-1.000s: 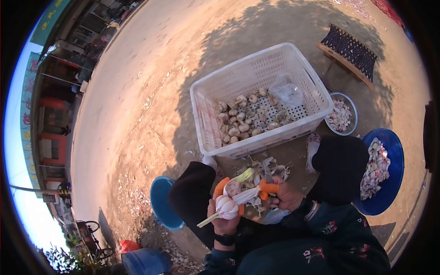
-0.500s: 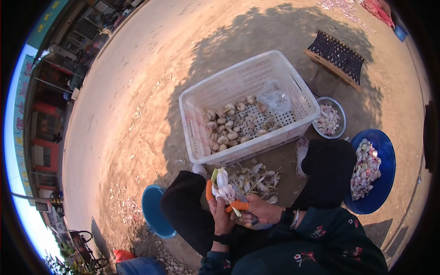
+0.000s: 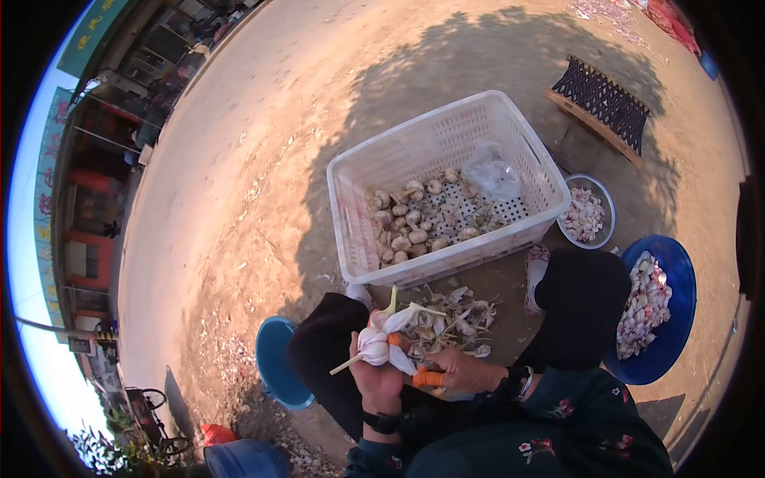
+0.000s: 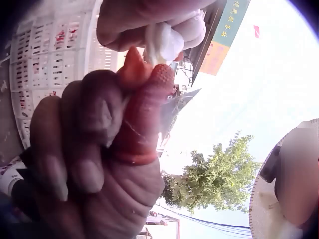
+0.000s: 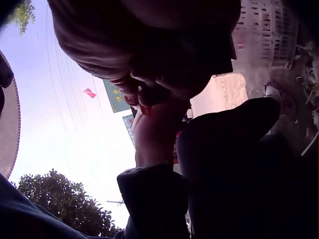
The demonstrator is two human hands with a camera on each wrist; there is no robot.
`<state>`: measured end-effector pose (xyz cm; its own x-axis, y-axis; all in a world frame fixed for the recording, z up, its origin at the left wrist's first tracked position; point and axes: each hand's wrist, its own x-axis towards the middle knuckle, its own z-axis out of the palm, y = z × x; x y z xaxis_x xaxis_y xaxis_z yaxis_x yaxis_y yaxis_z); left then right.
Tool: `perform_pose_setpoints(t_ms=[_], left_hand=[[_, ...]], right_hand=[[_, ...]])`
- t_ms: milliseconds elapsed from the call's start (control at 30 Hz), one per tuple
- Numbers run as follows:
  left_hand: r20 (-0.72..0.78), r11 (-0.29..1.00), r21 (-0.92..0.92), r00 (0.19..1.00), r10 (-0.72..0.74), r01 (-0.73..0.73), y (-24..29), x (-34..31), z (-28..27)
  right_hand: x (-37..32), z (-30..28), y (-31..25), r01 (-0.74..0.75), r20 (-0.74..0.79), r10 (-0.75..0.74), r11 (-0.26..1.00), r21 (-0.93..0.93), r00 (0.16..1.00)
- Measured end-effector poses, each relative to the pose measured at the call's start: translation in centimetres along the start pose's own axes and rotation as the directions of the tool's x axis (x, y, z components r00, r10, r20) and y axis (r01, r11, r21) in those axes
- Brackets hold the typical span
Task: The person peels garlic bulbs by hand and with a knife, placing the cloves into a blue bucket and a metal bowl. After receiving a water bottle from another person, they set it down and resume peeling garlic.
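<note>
In the head view, my left hand [image 3: 378,385] holds a garlic bulb [image 3: 373,347] with a pale stem and loose white skin peeling off it. Close beside it is my right hand [image 3: 470,371], its fingers curled round a small knife [image 3: 430,367], of which only a dark bit shows. Orange finger covers [image 3: 429,379] are worn on both hands. The left wrist view shows the covered thumb and finger of the right hand [image 4: 114,134] right at a white piece of garlic [image 4: 167,42]. In the right wrist view the right hand [image 5: 149,45] is dark.
A white crate [image 3: 374,277] with garlic bulbs and a plastic bag stands ahead. To the right are a metal bowl [image 3: 610,215] and a blue basin [image 3: 685,319] of cloves, with a low stool [image 3: 602,107] beyond. A blue bucket [image 3: 275,382] stands left; husks [image 3: 458,315] litter the ground.
My hands came together round the garlic, then moved slightly apart. The bulb turned, its stem pointing left again, and white skin now spreads from it toward the right hand.
</note>
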<state>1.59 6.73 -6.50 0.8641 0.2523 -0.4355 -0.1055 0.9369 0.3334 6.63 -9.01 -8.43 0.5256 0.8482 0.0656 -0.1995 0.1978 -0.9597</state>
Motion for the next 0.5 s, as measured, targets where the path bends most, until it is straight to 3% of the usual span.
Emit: perform_pose_setpoints(t_ms=[67,133,200,267,333,367,433,467,500], left_hand=[[0.050,0.998,-0.017,0.997,-0.056,0.057,1.3,-0.3,0.1],[0.069,0.998,0.008,0.995,-0.069,0.069,1.8,-1.0,0.6],[-0.092,0.991,0.137,0.996,0.003,0.010,1.3,-1.7,1.8],[-0.114,0.980,0.196,0.991,0.069,-0.045,1.0,-2.0,2.4],[0.095,0.968,0.240,0.994,0.050,-0.071,1.4,-2.1,1.9],[0.074,0.935,0.325,0.990,0.121,-0.139,1.5,-2.2,1.8],[0.055,0.858,0.460,0.972,0.229,-0.228,2.0,-2.6,2.7],[0.104,0.925,0.333,0.982,0.158,-0.184,2.7,-2.4,0.8],[0.060,0.987,0.141,0.996,0.063,-0.071,2.9,-2.4,0.7]], right_hand=[[-0.5,-0.2,1.0,0.014,-0.042,-0.016,0.999,-0.037,0.999],[-0.6,-1.1,0.5,0.040,0.070,-0.019,0.950,-0.309,0.997],[-0.5,-1.7,0.6,0.064,0.032,-0.057,0.946,-0.317,0.998],[-0.4,-2.3,0.8,0.088,-0.008,-0.097,0.937,-0.338,0.995],[-0.4,-2.5,1.0,0.062,-0.050,-0.089,0.920,-0.388,0.995],[-0.4,-2.4,1.2,0.062,-0.051,-0.089,0.918,-0.392,0.995],[-0.6,-1.7,1.2,0.080,-0.331,-0.355,0.778,-0.623,0.874],[-0.8,-1.6,0.9,0.074,-0.331,-0.351,0.776,-0.626,0.876],[-0.7,-1.2,-0.7,0.092,-0.392,-0.358,0.826,-0.556,0.847]])
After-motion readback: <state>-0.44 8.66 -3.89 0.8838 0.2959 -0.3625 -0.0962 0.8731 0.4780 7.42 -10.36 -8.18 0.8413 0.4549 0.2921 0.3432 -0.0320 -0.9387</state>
